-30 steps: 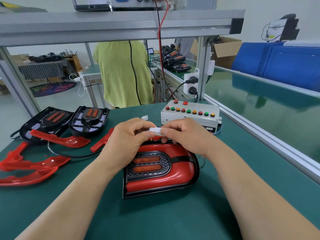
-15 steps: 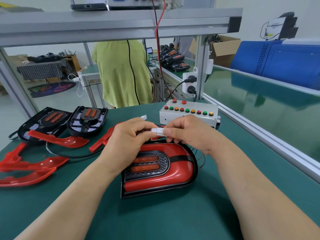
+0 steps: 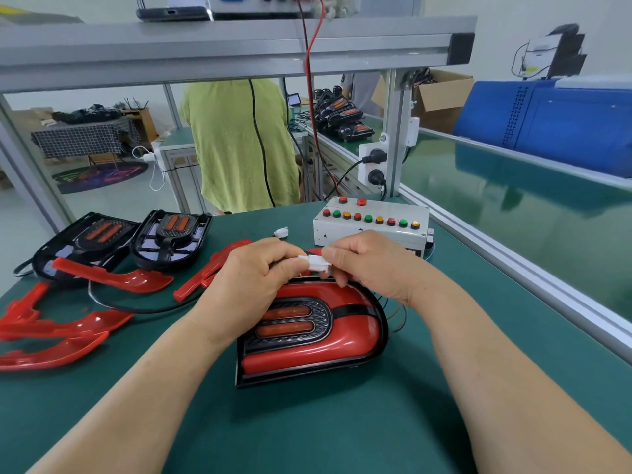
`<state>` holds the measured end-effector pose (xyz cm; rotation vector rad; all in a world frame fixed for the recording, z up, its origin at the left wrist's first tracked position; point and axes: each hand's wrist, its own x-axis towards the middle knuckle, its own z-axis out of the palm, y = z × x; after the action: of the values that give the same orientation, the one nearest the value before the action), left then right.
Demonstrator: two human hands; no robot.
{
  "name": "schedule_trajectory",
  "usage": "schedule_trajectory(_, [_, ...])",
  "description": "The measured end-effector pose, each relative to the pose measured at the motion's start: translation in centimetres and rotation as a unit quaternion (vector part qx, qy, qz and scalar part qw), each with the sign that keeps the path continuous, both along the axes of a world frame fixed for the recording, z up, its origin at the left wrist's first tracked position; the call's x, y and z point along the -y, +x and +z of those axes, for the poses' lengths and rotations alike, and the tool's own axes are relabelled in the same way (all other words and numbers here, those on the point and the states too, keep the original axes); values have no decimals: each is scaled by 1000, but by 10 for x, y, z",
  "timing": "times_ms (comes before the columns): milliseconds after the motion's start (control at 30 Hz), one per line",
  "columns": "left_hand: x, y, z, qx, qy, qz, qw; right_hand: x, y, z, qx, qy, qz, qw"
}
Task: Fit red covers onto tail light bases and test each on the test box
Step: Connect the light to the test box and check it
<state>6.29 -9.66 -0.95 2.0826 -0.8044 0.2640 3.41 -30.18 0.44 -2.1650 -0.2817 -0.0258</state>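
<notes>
Just above the tail light [image 3: 311, 333], your left hand [image 3: 254, 280] and right hand [image 3: 367, 265] each pinch a half of the small, stiff white plug [image 3: 316, 262]; grip its body, not the thin wires.

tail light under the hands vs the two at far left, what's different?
The near tail light has its red cover fitted; the two bare bases are black shells without covers. The near one lies under both hands, left hand and right hand, which hold white connectors; the bases lie untouched. All have twin orange lens strips.
</notes>
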Motion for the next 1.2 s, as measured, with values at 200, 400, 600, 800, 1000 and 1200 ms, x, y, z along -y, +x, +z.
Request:
schedule_trajectory(200, [-3,3,-2,16,-19,-14,1000,2,3,-4,16,-5,2,1000])
schedule_trajectory(400, [-3,5,-2,16,-30,1,999,0,7,-12,88,39,-9,995])
schedule_trajectory(600, [-4,6,-2,13,-32,12,999,-4,5,-12,127,8,-19,992])
schedule_trajectory(800, [-1,4,-2,8,-28,16,999,0,4,-9,131,-8,-21,991])
schedule_trajectory(1000, [1,3,-1,14,-38,13,999,2,5,-7,128,4,-5,992])
schedule_trajectory(1200, [1,1,-1,12,-39,9,999,2,4,-5,124,3,-2,992])
